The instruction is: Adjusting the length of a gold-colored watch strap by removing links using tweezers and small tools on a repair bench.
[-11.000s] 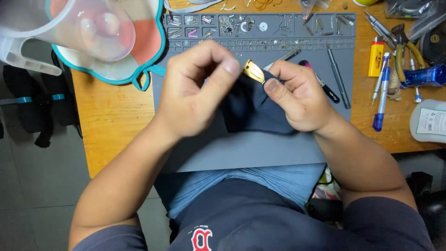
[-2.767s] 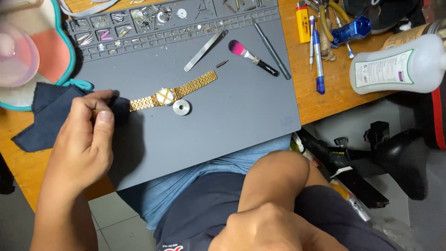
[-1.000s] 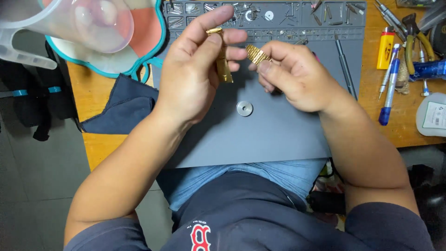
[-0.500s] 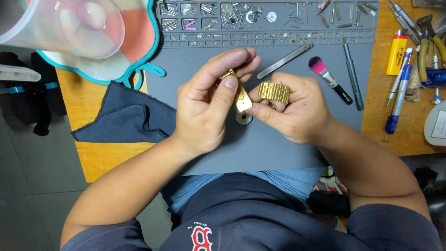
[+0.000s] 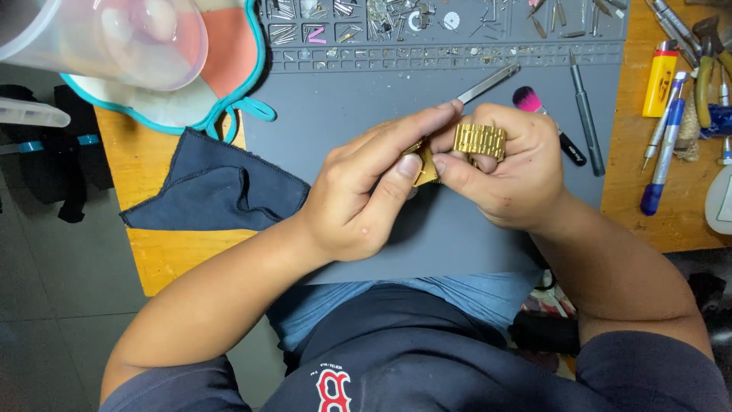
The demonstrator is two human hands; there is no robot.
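Note:
A gold wristwatch (image 5: 479,140) with a metal link band is held between both hands above the grey work mat (image 5: 366,99). My left hand (image 5: 366,191) pinches one end of the watch with thumb and fingers. My right hand (image 5: 503,172) grips the other part, with the gold band draped over its fingers. The watch case is mostly hidden between the fingers. The small round part seen earlier on the mat is hidden under the hands.
A dark blue cloth (image 5: 217,191) lies left on the mat edge. Metal tweezers (image 5: 488,82), a pink-tipped brush (image 5: 545,122) and a thin screwdriver (image 5: 587,114) lie behind the hands. A clear plastic cup (image 5: 107,38) stands far left; pens (image 5: 659,152) and a yellow lighter (image 5: 660,78) lie right.
Both hands have stayed together on the watch, shifting slightly right over the mat. The left thumb now presses closer against the case and the round part is covered.

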